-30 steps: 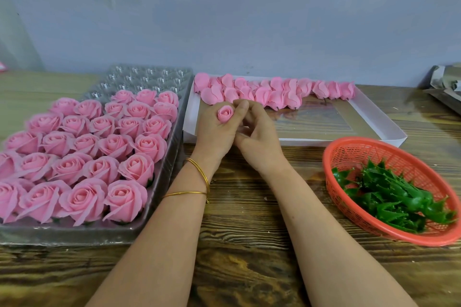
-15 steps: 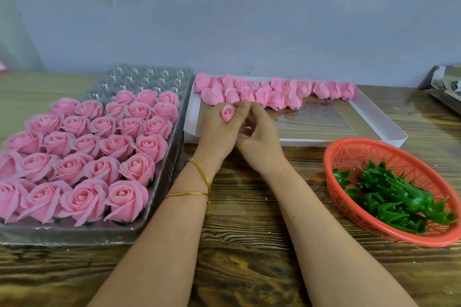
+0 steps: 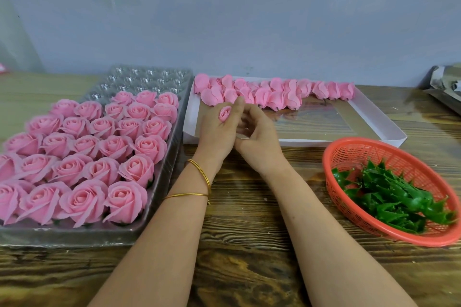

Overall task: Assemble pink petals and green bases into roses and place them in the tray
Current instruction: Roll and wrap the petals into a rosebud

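Two bare hands meet above a wooden table (image 3: pixel 237 244), seen from the person's own head height, looking down. The left hand (image 3: pixel 215 132) has its fingers curled round a small pink bud (image 3: pixel 225 113), a tightly rolled set of petals that shows between the thumb side and the forefinger. The bud's long axis runs roughly upright, leaning slightly to the right, with the rounded tip pointing up and away toward the wall. Its lower end is buried in the fingers, so it cannot be told whether a green base is fitted. The right hand (image 3: pixel 260 137) rests against the left with its fingers curled inward. They blur together there, and whether they pinch anything cannot be made out.

Just beyond the fingertips, a row of loose pink petals (image 3: pixel 274 95) lies along the far side of a shallow white box (image 3: pixel 379 119), and the hands cover its near left corner. Left of the fingers, a clear plastic tray (image 3: pixel 74 235) holds finished roses (image 3: pixel 99 149) in close rows with their blooms facing up. The moulded cups of its far rows show as shiny rings, and its left side is cut off by the picture's edge. Right of the fingers and nearer the person, an orange basket (image 3: pixel 349 154) holds a heap of green bases (image 3: pixel 389 197), spiky and slightly blurred. The basket's right rim is cut off. Two gold bangles (image 3: pixel 199 177) ring the left wrist.
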Tool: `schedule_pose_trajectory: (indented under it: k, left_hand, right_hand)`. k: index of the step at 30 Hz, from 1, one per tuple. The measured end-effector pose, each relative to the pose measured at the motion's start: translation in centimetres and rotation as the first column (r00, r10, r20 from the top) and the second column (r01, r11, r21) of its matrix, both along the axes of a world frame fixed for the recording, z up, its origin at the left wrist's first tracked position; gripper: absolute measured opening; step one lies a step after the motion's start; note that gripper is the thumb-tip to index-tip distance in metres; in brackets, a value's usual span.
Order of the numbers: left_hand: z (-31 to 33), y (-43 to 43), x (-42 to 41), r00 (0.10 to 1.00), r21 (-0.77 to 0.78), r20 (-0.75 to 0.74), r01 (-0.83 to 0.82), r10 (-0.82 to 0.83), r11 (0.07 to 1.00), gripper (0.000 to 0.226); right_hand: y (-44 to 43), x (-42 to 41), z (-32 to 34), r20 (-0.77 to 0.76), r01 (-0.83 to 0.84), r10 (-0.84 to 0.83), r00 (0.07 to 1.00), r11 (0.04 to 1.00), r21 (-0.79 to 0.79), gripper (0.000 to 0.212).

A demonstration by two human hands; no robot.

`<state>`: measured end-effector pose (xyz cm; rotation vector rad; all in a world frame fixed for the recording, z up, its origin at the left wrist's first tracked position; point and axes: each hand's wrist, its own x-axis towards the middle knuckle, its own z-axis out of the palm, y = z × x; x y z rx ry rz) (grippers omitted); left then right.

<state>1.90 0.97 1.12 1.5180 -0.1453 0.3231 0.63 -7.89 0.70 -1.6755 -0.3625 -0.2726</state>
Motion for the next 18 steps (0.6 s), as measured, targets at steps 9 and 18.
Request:
schedule_pose_trajectory:
  k: [9, 18]
  left_hand:
    - [-0.17, -0.10, 0.15, 1.000, 0.002, 0.007, 0.026, -0.026, 1.000, 0.028]
    - [-0.34, 0.06, 0.12, 0.998, 0.042, 0.059, 0.000, -0.003, 0.999, 0.022]
  right_hand:
    - [0.14, 0.08, -0.04, -0.016, 0.029, -0.029, 0.999, 1.000, -0.003, 0.036]
    - [0.03, 0.00, 0.02, -0.058, 0.001, 0.003, 0.998, 0.997, 0.074, 0.044]
